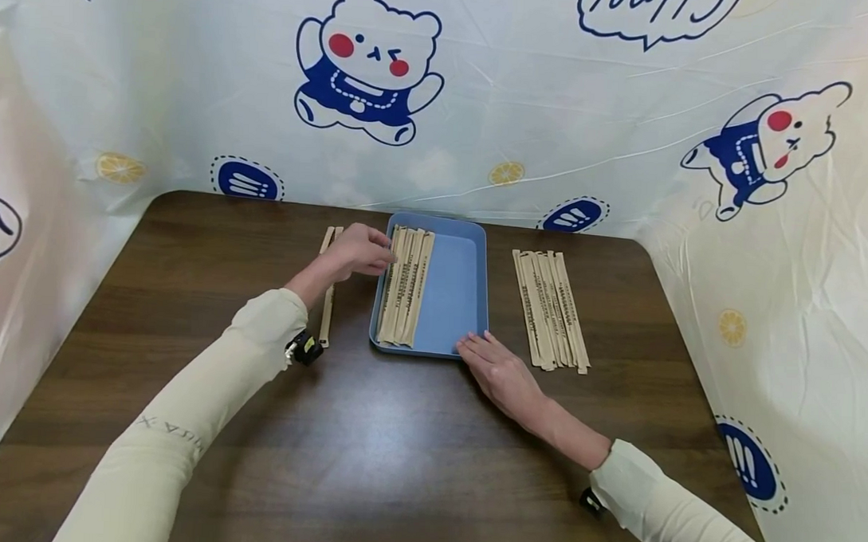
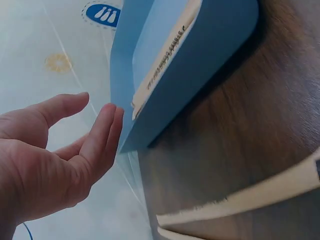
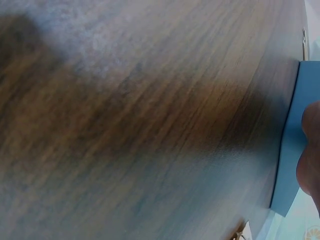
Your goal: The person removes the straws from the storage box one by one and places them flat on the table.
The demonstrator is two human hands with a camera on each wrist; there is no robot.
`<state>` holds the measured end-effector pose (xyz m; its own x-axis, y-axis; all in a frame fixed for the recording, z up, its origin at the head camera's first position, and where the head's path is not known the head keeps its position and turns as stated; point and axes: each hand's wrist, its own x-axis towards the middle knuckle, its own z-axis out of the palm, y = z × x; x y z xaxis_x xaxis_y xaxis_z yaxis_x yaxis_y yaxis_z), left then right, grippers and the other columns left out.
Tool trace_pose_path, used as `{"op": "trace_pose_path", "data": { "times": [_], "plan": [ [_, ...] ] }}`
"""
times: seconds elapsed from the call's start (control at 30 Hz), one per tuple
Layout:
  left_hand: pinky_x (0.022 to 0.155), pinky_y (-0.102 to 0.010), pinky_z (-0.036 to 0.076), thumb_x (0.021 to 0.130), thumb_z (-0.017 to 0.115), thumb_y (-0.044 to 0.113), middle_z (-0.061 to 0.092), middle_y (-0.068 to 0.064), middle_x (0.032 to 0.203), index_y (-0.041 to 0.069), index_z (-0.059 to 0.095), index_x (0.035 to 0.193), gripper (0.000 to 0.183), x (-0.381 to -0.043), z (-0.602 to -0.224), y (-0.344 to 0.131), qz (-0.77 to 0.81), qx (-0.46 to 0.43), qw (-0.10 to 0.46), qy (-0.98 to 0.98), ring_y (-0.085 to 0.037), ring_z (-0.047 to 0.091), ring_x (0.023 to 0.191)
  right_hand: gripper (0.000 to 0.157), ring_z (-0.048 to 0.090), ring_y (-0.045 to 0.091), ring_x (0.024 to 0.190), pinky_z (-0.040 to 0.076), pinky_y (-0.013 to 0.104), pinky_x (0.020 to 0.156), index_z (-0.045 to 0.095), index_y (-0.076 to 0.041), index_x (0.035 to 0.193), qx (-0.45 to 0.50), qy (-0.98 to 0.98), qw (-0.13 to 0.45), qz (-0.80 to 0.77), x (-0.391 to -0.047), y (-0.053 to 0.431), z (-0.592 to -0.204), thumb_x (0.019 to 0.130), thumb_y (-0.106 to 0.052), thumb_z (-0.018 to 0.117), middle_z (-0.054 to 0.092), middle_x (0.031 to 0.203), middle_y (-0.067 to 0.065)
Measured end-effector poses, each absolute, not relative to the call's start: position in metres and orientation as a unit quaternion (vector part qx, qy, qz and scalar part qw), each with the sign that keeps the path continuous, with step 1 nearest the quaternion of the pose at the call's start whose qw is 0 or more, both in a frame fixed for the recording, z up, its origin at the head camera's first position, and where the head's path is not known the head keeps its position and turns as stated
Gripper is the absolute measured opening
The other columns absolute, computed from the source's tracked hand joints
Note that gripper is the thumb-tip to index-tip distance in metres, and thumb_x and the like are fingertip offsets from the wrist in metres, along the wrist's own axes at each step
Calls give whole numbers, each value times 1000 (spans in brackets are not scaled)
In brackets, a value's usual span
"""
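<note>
A blue tray [image 1: 453, 296] lies on the table, with several long, thin paper-wrapped sticks [image 1: 406, 290] side by side along its left half. Over the tray's left rim is my left hand [image 1: 363, 250], thumb and fingers apart with nothing between them; the left wrist view shows its fingertips [image 2: 116, 112] beside the tray wall [image 2: 200, 75]. My right hand [image 1: 500, 375] rests its extended fingers on the tray's near right corner. In the right wrist view only part of that hand [image 3: 311, 155] shows, against the tray's side [image 3: 294, 115].
Left of the tray lie a couple more wrapped sticks [image 1: 327, 323], partly hidden under the left hand. A row of several wrapped sticks [image 1: 553, 311] lies to the right. Behind the brown wooden table [image 1: 370, 444] hangs a printed white sheet [image 1: 498, 90].
</note>
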<state>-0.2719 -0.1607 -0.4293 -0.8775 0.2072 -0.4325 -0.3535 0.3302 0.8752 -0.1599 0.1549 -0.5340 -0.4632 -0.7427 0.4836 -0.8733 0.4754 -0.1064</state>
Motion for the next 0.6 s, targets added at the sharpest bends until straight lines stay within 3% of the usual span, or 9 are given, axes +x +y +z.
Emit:
{"op": "trace_pose_path", "data": {
  "times": [0.43, 0.6],
  "plan": [
    [98, -42, 52, 96, 63, 7, 42, -23, 149, -6, 45, 145, 54, -281, -445, -129, 528, -38, 247, 812, -35, 60, 119, 35, 61, 32, 120, 43, 48, 107, 66, 6, 126, 484, -837, 187, 172, -160, 156, -534, 91, 2, 67, 66, 124, 20],
    [95, -43, 54, 95, 65, 6, 56, -21, 130, -3, 62, 107, 15, -282, -449, -124, 525, -43, 240, 816, -35, 63, 113, 34, 60, 31, 121, 44, 49, 106, 66, 6, 126, 485, -837, 190, 168, -162, 156, -535, 93, 2, 65, 66, 124, 19]
  ]
}}
